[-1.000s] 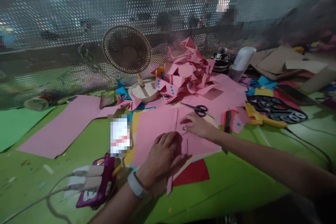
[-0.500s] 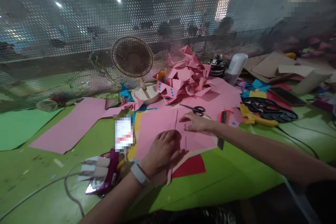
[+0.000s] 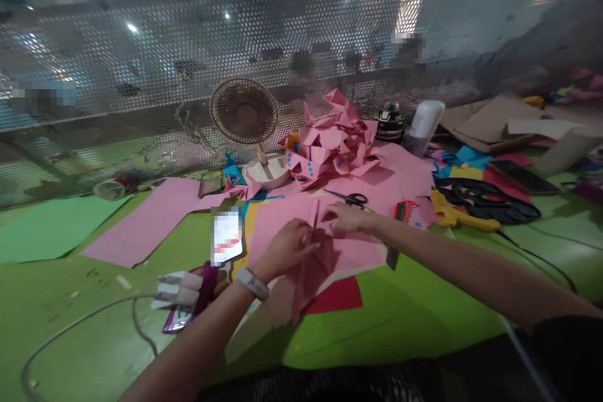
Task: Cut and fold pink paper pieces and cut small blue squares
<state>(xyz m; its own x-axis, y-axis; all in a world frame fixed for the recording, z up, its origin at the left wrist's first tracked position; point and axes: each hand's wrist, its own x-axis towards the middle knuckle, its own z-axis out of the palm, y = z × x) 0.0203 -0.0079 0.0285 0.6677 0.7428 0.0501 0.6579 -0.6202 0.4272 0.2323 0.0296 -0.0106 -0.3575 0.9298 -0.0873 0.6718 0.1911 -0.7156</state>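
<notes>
My left hand [image 3: 288, 245] pinches a pink paper sheet [image 3: 315, 264] and lifts its near part up off the green table [image 3: 400, 320]. My right hand [image 3: 346, 218] rests fingers-down on the same sheet just to the right, pressing it near the raised fold. A red sheet [image 3: 340, 296] lies under the pink one. Black-handled scissors [image 3: 352, 198] lie just beyond my right hand. A white band sits on my left wrist.
A small fan [image 3: 245, 119] stands behind, beside a heap of folded pink pieces [image 3: 332, 141]. A phone [image 3: 227, 237], a purple power strip [image 3: 188, 295] with white plugs, a yellow glue gun [image 3: 456, 215], a red cutter [image 3: 402, 210], bottles [image 3: 421, 125] and a perforated metal screen [image 3: 188, 75] surround the work.
My left hand went from lying flat on the pink sheet to pinching it and lifting its near part upward. My right hand stayed pressed on the sheet. The camera tilted up.
</notes>
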